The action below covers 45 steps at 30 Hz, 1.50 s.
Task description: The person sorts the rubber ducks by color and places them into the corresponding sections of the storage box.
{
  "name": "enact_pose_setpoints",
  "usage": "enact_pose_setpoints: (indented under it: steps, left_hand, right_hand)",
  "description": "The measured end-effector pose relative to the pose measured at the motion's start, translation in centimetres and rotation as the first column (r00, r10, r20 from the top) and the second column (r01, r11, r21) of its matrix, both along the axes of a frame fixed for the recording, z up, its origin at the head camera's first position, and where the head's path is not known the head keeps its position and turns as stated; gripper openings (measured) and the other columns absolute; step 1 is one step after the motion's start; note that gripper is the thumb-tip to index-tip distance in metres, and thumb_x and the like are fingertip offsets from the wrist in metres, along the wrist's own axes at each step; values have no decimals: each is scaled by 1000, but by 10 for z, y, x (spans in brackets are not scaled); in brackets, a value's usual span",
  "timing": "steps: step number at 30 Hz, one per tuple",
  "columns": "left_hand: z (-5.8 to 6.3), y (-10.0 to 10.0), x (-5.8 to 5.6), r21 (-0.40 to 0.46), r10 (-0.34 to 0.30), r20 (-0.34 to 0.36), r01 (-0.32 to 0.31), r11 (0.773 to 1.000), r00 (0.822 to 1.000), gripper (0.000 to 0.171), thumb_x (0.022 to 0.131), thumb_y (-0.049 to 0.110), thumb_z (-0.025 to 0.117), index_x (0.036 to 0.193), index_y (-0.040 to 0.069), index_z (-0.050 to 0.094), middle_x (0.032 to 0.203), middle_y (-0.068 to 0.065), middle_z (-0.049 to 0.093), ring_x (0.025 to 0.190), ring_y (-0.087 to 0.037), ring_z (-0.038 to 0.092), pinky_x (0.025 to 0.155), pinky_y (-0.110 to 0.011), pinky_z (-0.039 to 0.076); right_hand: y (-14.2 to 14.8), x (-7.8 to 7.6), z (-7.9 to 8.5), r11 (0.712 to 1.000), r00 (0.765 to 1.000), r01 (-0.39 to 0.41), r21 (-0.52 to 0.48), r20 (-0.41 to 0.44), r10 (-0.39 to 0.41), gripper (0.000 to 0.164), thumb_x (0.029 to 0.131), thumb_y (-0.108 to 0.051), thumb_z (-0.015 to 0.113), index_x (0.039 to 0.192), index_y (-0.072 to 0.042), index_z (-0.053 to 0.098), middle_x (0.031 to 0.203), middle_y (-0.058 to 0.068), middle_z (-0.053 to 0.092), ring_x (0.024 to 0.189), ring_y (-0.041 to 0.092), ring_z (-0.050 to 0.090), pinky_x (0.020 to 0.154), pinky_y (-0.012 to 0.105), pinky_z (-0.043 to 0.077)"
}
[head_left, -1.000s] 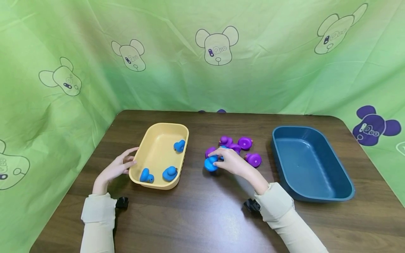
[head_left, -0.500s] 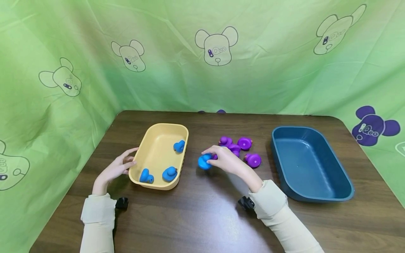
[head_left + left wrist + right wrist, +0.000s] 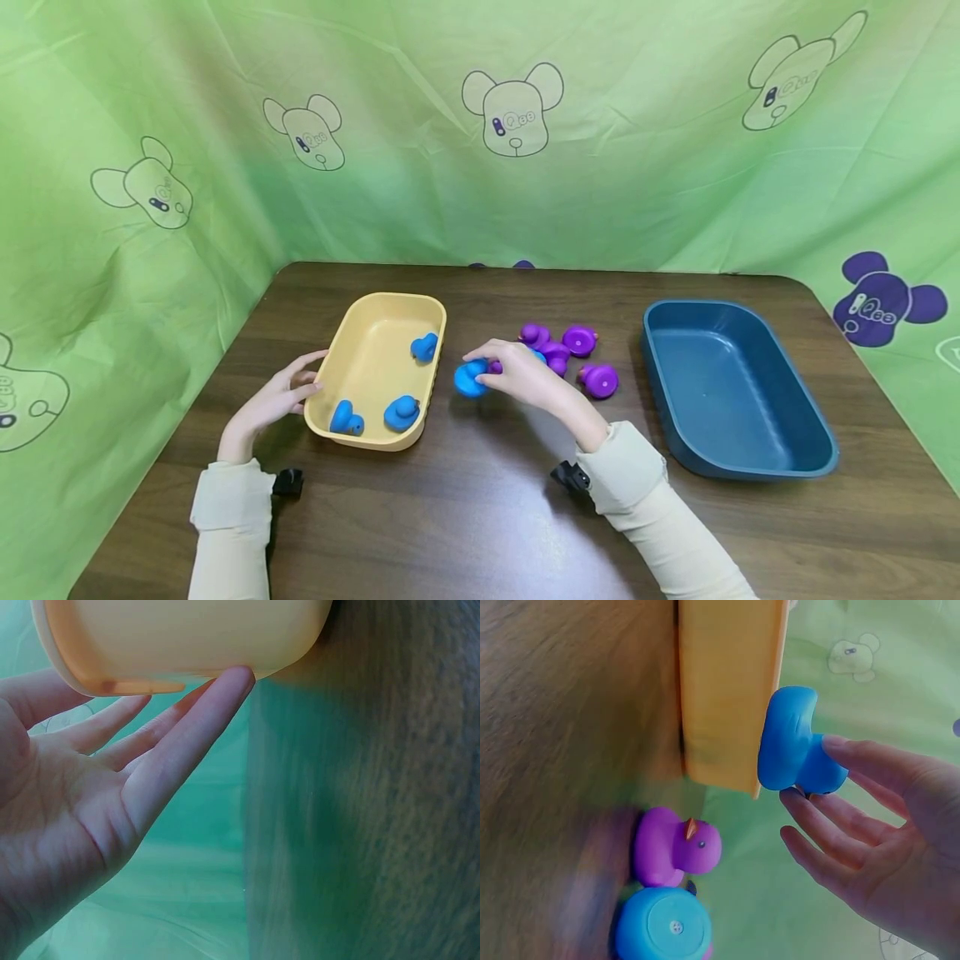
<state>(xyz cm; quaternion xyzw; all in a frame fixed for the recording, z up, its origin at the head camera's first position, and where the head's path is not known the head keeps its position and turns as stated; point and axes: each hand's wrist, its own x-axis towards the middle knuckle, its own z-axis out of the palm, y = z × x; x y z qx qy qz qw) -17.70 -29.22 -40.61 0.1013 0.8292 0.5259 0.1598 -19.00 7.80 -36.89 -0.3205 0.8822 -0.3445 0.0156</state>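
Observation:
My right hand [image 3: 517,375] pinches a blue rubber duck [image 3: 469,378] between thumb and fingertips, in the air just right of the yellow bin [image 3: 375,321]. In the right wrist view the same blue duck [image 3: 786,739] overlaps the bin's yellow wall [image 3: 731,690]. My left hand [image 3: 273,402] touches the bin's left rim; in the left wrist view its long, fairly straight fingers [image 3: 184,746] lie against the outer wall. Inside the bin are three blue ducks, one at the right wall [image 3: 424,347], one at the front left [image 3: 347,418] and one at the front right [image 3: 402,412].
Several purple rubber ducks [image 3: 600,381] lie mid-table, some tipped with their bases showing. Among them is another blue duck [image 3: 664,926], partly behind my right hand in the head view. A deep blue bin [image 3: 738,392] stands at the right. A green printed cloth [image 3: 390,183] hangs behind.
My right hand has carried the blue duck leftward from the purple ducks toward the yellow bin. The left hand and both bins have stayed in place.

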Motion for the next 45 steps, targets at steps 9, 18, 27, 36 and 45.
enact_pose_setpoints:
  steps: [9, 18, 27, 36, 45]
  left_hand:
    - [0, 0, 1, -5, 2, 6, -2, 1000, 1000, 54, 91, 8, 45, 139, 5, 20, 119, -35, 43, 91, -31, 57, 67, -32, 50]
    - [1, -1, 1, 4, 3, 11, -3, 1000, 1000, 55, 91, 8, 45, 139, 4, 19, 119, -36, 42, 90, -32, 57, 67, -32, 50]
    - [0, -1, 1, 5, 0, 4, 0, 1000, 1000, 54, 91, 8, 45, 139, 4, 19, 117, -35, 43, 89, -29, 57, 67, -32, 50]
    - [1, 0, 1, -4, 6, 1, -6, 1000, 1000, 54, 91, 8, 45, 139, 5, 20, 119, -35, 42, 92, -31, 56, 67, -32, 50]
    - [1, 1, 2, -15, 8, -4, -8, 1000, 1000, 54, 91, 8, 45, 139, 5, 20, 118, -35, 43, 90, -29, 57, 66, -32, 50]
  right_hand:
    - [-11, -1, 3, 999, 999, -36, -34, 19, 37, 28, 81, -7, 63, 108, -2, 62, 102, 10, 61, 81, 20, 54, 75, 36, 47]
    - [-24, -2, 7, 998, 999, -52, -19, 0, 52, 27, 81, -9, 63, 107, -3, 63, 104, 9, 61, 93, 20, 56, 81, 35, 45]
    - [-38, -1, 12, 997, 997, -76, -8, 5, 76, 28, 82, -9, 62, 110, -4, 62, 108, 10, 59, 94, 20, 54, 81, 30, 44]
    - [-51, -6, 10, 995, 995, -99, -19, 19, 99, 28, 83, -10, 62, 110, -4, 61, 117, 12, 56, 113, 24, 47, 94, 34, 37]
    - [-62, -12, 5, 996, 996, -85, -20, -3, 85, 27, 82, -9, 62, 108, -3, 62, 112, 11, 59, 104, 22, 53, 89, 30, 41]
